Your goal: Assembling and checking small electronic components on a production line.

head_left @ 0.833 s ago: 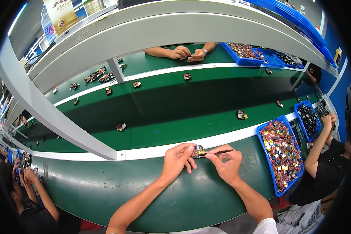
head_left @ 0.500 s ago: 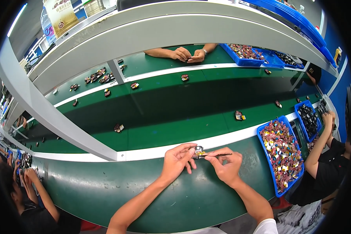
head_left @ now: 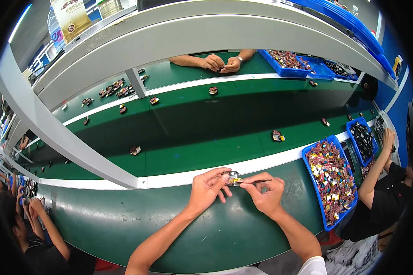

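Tray [head_left: 317,161] right of hands (belt [head_left: 192,137] behind).

At my three o'clock sits a blue tray [head_left: 328,220] heaped with small coloured parts. Scattered dark pieces ride the green conveyor belt [head_left: 192,133], one [head_left: 277,135] at one o'clock, another [head_left: 135,150] at ten. Across at twelve, a co-worker's hands [head_left: 222,63] rest together (beside more blue bins [head_left: 287,71]).
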The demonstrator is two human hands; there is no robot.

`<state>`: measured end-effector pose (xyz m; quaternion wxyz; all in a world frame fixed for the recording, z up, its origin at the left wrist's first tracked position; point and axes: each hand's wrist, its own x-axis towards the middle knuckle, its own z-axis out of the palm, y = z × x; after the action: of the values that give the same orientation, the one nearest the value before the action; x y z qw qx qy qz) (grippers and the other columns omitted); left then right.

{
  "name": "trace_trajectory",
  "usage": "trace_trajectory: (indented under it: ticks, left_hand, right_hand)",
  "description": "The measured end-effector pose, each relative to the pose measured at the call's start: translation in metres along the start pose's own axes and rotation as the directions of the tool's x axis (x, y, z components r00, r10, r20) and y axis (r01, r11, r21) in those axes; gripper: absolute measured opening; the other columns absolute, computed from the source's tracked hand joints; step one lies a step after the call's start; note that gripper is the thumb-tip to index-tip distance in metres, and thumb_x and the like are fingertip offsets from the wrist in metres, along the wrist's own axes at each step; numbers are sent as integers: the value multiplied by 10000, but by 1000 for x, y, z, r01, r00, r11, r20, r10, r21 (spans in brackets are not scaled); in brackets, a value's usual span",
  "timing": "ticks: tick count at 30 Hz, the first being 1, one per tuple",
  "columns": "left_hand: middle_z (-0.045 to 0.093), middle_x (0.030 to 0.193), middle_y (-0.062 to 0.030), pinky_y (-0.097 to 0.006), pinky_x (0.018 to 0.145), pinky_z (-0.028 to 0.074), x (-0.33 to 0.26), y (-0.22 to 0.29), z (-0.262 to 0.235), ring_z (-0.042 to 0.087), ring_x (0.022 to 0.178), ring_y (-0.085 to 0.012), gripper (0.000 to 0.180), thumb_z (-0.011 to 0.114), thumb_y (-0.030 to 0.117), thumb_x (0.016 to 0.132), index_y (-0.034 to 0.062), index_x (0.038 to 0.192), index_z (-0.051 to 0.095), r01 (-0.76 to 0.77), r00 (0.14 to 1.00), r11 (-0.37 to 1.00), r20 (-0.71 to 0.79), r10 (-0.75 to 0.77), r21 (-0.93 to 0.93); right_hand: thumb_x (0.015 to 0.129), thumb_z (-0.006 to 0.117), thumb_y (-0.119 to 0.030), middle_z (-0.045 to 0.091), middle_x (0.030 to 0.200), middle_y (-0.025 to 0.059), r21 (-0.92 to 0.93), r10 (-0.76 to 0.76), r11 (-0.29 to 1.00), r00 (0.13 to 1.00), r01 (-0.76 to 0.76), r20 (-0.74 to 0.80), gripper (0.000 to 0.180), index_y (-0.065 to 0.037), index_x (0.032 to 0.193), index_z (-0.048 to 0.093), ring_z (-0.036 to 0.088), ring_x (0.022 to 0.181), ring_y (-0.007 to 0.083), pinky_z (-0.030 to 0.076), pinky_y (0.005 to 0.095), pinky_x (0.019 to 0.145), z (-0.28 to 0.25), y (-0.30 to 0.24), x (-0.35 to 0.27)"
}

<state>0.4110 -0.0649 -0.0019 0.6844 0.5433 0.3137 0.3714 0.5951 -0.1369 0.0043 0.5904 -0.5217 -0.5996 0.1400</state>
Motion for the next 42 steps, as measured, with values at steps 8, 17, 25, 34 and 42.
trace_trajectory:
  ticks: [8, 17, 25, 34, 42]
  left_hand:
    - [697, 921, -151, -260, 474, 551, 0, 4, 1, 707, 663, -197, 308, 588, 131, 1021, -69, 1251, 624, -9, 1000, 1000, -3, 9, -14]
    - [695, 921, -151, -261, 473, 550, -1, 3, 1, 703, 659, -196, 306, 587, 138, 1023, -79, 1237, 623, -7, 1000, 999, -4, 7, -33]
    - [705, 905, -139, -250, 471, 540, -1, 5, 1, 690, 646, -166, 305, 622, 98, 989, -91, 1228, 621, 57, 998, 998, 3, -57, 4]
    - [711, 774, -96, -251, 472, 529, -3, 16, 8, 665, 618, -116, 283, 681, 81, 941, -94, 1163, 658, 125, 990, 976, -85, -111, 180]
    - [700, 814, -95, -256, 460, 524, -2, 14, 4, 663, 597, -135, 248, 662, 78, 953, -90, 1135, 657, 102, 993, 990, -61, -97, 101]
  right_hand:
    - [769, 838, -26, 740, 717, 43, 20, -8, 1000, 1000, 8, -24, 133, -19, 853, 736, 492, 419, 41, 368, 207, 455, 1, -1, 0]
    - [767, 839, -30, 745, 730, 32, 28, 22, 999, 1000, -22, -1, 117, -25, 831, 742, 481, 418, 39, 362, 208, 451, 3, -1, -2]
    - [762, 832, -30, 739, 720, 14, -13, -79, 997, 996, 79, 34, 106, -55, 823, 749, 465, 406, 61, 348, 226, 430, 4, -4, -2]
    - [729, 806, 21, 778, 820, 39, -62, -288, 954, 955, 293, 77, 138, -84, 787, 739, 481, 390, 75, 333, 231, 435, 6, -4, -3]
    - [718, 805, 29, 775, 830, 30, -108, -312, 941, 945, 321, 95, 161, -96, 805, 753, 598, 477, 102, 347, 246, 438, 7, -5, -5]
